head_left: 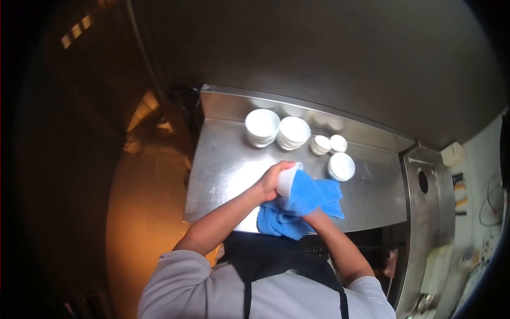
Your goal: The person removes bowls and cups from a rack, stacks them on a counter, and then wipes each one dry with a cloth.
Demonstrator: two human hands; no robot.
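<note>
My left hand (271, 179) is closed around the side of a white bowl (286, 183), which is tilted with its mouth towards the right. A blue cloth (304, 194) covers most of my right hand (312, 213) and presses into the mouth of the bowl. The fingers of that hand are hidden under the cloth. The rest of the cloth hangs down over the front of the metal counter and spreads out to the right.
On the steel counter (218, 175), along its raised back edge, stand two stacks of larger white bowls (262, 127) (293, 133). Right of them are two stacks of small white cups (320, 145) (338, 144) and another white bowl (341, 167). A metal unit (423, 212) adjoins on the right.
</note>
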